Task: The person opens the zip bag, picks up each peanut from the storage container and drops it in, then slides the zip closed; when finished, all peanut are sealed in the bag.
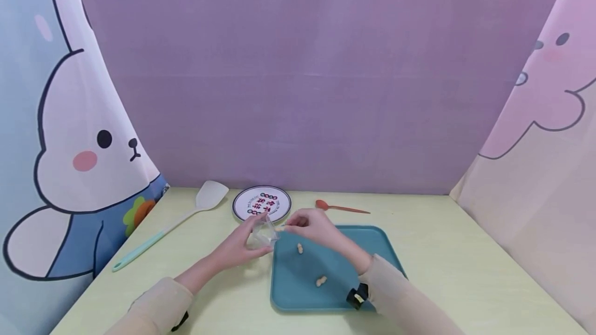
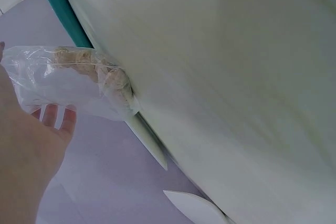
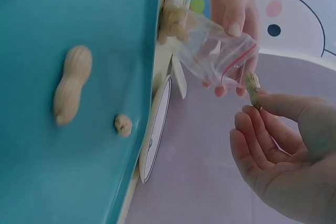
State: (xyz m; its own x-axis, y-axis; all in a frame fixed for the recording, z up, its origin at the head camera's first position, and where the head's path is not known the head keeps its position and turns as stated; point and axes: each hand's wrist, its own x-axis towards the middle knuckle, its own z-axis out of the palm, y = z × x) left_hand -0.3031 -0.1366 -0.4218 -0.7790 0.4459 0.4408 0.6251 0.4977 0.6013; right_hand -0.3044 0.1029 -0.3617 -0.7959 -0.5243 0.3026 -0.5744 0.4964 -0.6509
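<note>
My left hand [image 1: 236, 246] holds a clear zip bag [image 3: 212, 51] by its mouth, left of the tray. Several peanuts [image 2: 118, 80] in their shells lie at the bottom of the bag. Between thumb and fingertips my right hand [image 3: 289, 140] pinches one peanut [image 3: 252, 88] beside the bag's opening, which has a red seal strip. On the teal tray [image 1: 335, 301] lie two more peanuts, one nearer [image 1: 321, 280] and one farther back [image 1: 300, 248].
Behind the hands lies a round white plate [image 1: 242, 204] with red print. A white spatula [image 1: 210, 195] with a mint handle rests at the left. An orange-red spoon [image 1: 322, 204] lies behind the tray. A purple cloth [image 1: 298, 92] hangs along the table's back edge.
</note>
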